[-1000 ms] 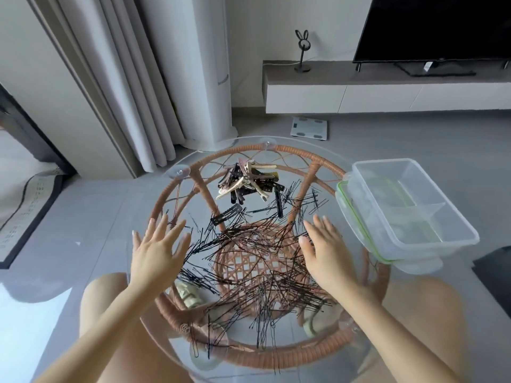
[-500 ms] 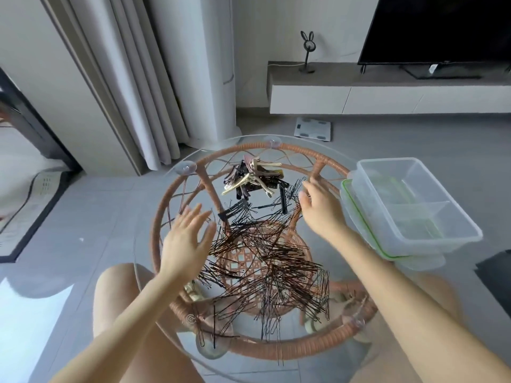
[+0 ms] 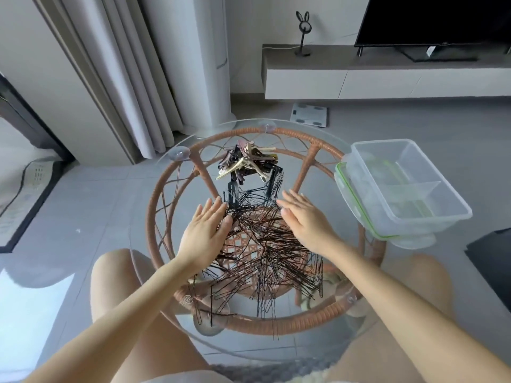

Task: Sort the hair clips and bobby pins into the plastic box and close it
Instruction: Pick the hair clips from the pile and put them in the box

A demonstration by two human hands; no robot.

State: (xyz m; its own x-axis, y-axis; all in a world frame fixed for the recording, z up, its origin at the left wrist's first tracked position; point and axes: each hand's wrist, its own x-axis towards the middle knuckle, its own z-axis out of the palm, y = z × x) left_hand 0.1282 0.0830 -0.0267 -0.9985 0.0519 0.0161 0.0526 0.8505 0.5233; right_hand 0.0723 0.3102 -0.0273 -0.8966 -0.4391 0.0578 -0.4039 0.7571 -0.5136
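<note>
Bobby pins (image 3: pixel 265 244) are lying in a big black heap in the middle of the round glass desk (image 3: pixel 166 272), spreading down toward its near edge. Both hands are resting flat at the far side of the heap, palms down and fingers spread wide, holding nothing. The left hand (image 3: pixel 206 233) is touching the left side of the pins. The right hand (image 3: pixel 304 219) is touching the right side of the pins. The two hands are sitting near each other with pins showing between them.

Hair clips (image 3: pixel 246 165) are sitting in a smaller pile near the far edge of the desk, past the fingertips. Some are pale gold and some are dark. They are just touching the far end of the pin heap.

A clear plastic box (image 3: pixel 406 189) is sitting at the right edge of the desk, hanging partly over it. It is open and has a wall inside that splits it into parts. It is sitting on top of its lid (image 3: pixel 356 208), which has a green line around it.

Under the glass, a brown wicker frame (image 3: pixel 157 217) is showing through. The person's bare knees are poking out below the near edge.
</note>
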